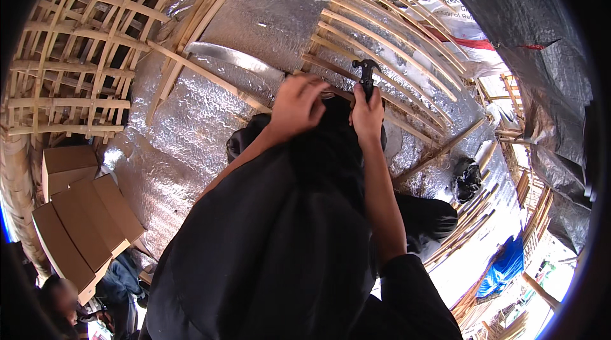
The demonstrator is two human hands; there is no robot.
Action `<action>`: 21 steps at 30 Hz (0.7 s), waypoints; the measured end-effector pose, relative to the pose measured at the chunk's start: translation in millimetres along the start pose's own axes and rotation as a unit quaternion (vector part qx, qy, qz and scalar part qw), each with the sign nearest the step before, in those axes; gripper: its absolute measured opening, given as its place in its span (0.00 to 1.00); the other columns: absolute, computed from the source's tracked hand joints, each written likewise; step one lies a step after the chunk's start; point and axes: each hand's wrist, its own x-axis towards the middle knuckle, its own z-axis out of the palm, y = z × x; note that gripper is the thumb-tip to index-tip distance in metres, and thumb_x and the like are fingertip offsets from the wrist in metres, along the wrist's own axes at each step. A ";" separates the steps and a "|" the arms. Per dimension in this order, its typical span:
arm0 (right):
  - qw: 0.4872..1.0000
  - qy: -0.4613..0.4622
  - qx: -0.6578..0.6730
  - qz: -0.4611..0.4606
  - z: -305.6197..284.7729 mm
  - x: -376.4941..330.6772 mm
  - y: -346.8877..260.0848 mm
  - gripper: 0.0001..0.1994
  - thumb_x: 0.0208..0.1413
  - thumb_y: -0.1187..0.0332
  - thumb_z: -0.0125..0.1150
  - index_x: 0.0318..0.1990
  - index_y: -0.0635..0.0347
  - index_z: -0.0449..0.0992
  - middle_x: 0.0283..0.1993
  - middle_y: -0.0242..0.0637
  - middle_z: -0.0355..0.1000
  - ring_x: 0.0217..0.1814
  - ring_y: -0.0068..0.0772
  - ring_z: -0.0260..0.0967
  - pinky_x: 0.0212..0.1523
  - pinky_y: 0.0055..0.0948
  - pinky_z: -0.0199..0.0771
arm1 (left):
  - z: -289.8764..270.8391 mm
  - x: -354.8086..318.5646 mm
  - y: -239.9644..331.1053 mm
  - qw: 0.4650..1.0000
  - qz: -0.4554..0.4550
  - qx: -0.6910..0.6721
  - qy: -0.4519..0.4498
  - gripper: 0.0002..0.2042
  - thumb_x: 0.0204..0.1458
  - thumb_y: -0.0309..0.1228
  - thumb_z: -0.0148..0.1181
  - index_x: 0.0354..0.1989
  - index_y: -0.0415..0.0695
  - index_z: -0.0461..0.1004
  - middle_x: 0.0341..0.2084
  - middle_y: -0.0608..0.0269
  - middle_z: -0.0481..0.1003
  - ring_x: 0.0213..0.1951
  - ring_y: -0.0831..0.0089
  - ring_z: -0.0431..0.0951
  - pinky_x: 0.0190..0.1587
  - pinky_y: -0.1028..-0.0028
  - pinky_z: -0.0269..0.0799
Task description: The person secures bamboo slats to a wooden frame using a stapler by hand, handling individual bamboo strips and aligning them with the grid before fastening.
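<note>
My right hand [368, 114] is closed around the handle of a claw hammer [367, 73], whose dark head points up and away from me. To its left, my left hand [296, 104] is bent over my lap with curled fingers, smeared by motion. Whether those fingers hold anything is unclear. Just beyond both hands lies a brown wooden strip [340, 92], partly hidden by them. A long, silvery, curved metal strip [235, 59] stretches away to the left, its near end close to my left hand.
Shiny foil sheeting [184, 143] covers the floor. Bamboo slats [388, 54] lie in rows ahead, and a bamboo lattice [76, 54] stands at the left. Cardboard boxes [86, 213] and a person [60, 302] are at the lower left. A black bundle [466, 180] and blue tarp [503, 268] are at the right.
</note>
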 end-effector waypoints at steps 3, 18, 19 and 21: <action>0.999 -0.005 0.035 -0.034 7.9 8.9 9.8 0.17 0.70 0.57 0.58 0.46 0.65 0.68 0.25 0.40 0.71 0.23 0.35 0.72 0.25 0.36 0.69 | -15.0 4.3 -25.5 0.986 -0.113 0.091 0.079 0.23 0.52 0.26 0.66 0.59 0.47 0.74 0.53 0.52 0.74 0.51 0.51 0.75 0.54 0.53 0.70; 0.924 -0.061 -0.223 -0.306 34.9 0.2 -47.8 0.28 0.55 0.68 0.70 0.62 0.60 0.65 0.48 0.58 0.78 0.52 0.67 0.76 0.53 0.53 0.76 | -27.0 7.1 -79.4 0.995 -0.085 0.003 0.046 0.16 0.54 0.29 0.71 0.51 0.45 0.83 0.43 0.59 0.82 0.45 0.56 0.80 0.49 0.59 0.75; 0.914 -0.070 -0.218 -0.335 38.5 2.2 -49.3 0.28 0.54 0.70 0.68 0.62 0.59 0.66 0.50 0.57 0.77 0.53 0.65 0.76 0.54 0.53 0.76 | -28.9 5.4 -82.2 0.995 -0.087 0.004 0.048 0.16 0.54 0.29 0.71 0.51 0.45 0.83 0.43 0.59 0.82 0.45 0.56 0.80 0.49 0.59 0.75; 0.902 -0.082 -0.214 -0.366 46.7 0.0 -53.7 0.28 0.53 0.72 0.67 0.62 0.58 0.67 0.52 0.56 0.77 0.55 0.64 0.75 0.55 0.53 0.76 | -31.8 1.9 -89.4 0.995 -0.086 0.008 0.050 0.14 0.55 0.27 0.69 0.50 0.45 0.84 0.41 0.61 0.83 0.44 0.58 0.81 0.49 0.60 0.76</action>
